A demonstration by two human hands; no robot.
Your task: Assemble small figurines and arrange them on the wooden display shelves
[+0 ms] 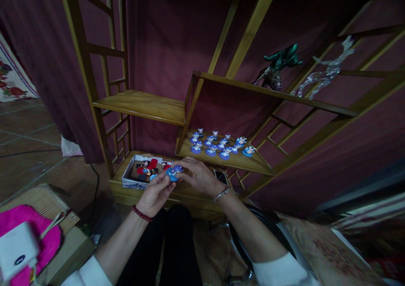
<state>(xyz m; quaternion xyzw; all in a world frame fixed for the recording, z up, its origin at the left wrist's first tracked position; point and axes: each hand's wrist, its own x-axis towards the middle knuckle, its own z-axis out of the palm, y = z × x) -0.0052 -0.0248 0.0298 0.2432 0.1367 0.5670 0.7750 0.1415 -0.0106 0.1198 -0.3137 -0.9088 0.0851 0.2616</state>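
Observation:
A small blue figurine [174,173] is pinched between the fingers of my left hand [157,194], in front of the low shelf. My right hand [199,176] reaches in from the other side, its fingers closed around the figurine's edge and top. Behind my left hand stands an open cardboard box [129,177] with red and black figurines [146,165] lying jumbled inside. Beyond my right hand, several purple-and-white figurines [211,150] on round bases stand in rows on a raised shelf [253,164], with a few darker ones [215,135] at the back.
Wooden shelf posts [85,66] frame the unit. On the upper right board stand a green statuette [278,66] and a clear horse-like figure [330,73]. A dark flat object [220,176] lies under the raised shelf. At lower left, a white device [19,252] rests on pink cloth.

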